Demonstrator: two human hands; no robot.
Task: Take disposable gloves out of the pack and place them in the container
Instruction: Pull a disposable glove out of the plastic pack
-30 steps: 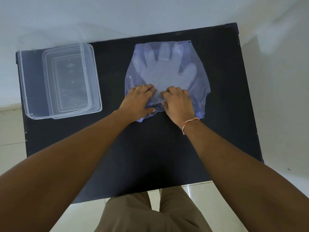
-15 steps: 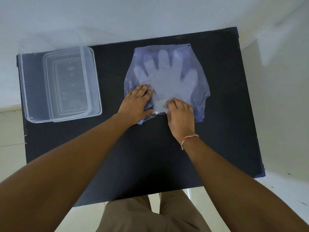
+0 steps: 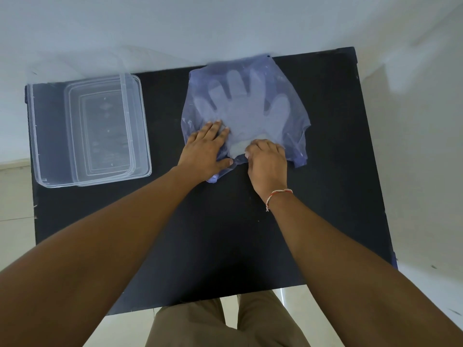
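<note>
A bluish see-through pack (image 3: 293, 96) lies flat at the back middle of the black table (image 3: 200, 234). Pale disposable gloves (image 3: 246, 106) show through it, fingers pointing away from me. My left hand (image 3: 204, 151) lies flat on the pack's near left corner, fingers spread, pressing it down. My right hand (image 3: 268, 164) is at the pack's near opening with its fingers curled on the cuff end of the gloves (image 3: 238, 147). A clear plastic container (image 3: 140, 126) stands at the table's back left, nothing in it.
A clear lid (image 3: 32, 126) lies under or beside the container, jutting out on its left. White walls run behind and to the right of the table. My trousered legs (image 3: 225, 324) are at the table's near edge, over pale floor tiles.
My right hand has slid back toward me from on top of the pack to its opening and curled on the glove cuff. The left hand stays pressed on the pack.
</note>
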